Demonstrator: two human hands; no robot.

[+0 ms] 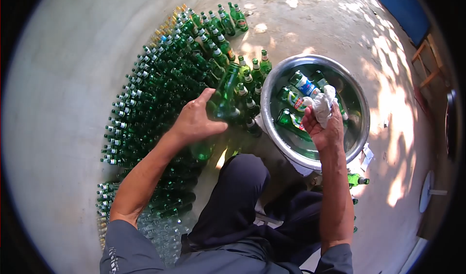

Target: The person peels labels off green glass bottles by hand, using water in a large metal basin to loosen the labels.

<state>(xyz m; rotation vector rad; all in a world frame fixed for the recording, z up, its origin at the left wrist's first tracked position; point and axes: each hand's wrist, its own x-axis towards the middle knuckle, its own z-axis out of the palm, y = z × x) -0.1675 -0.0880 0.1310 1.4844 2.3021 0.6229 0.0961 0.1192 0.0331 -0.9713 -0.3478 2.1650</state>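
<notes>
My left hand [196, 119] has its thumb and index finger spread apart. Just beyond them a label-free green bottle [227, 90] leans with its neck up; no firm grip on it shows. Over the metal basin [359, 75], my right hand [325, 133] is closed on a crumpled white cloth [324, 106]. In the basin's water lie several green bottles, one with a blue and white label [306, 86] and one with a red and white label [295, 101]. Part of the basin is hidden behind my right hand and forearm.
Many green bottles [165, 80] stand packed along the left wall, some close to the basin. Clear bottles [167, 235] are at the lower left. A green bottle [357, 180] lies right of my forearm, near white scraps [367, 156]. A wooden frame [427, 60] is at right.
</notes>
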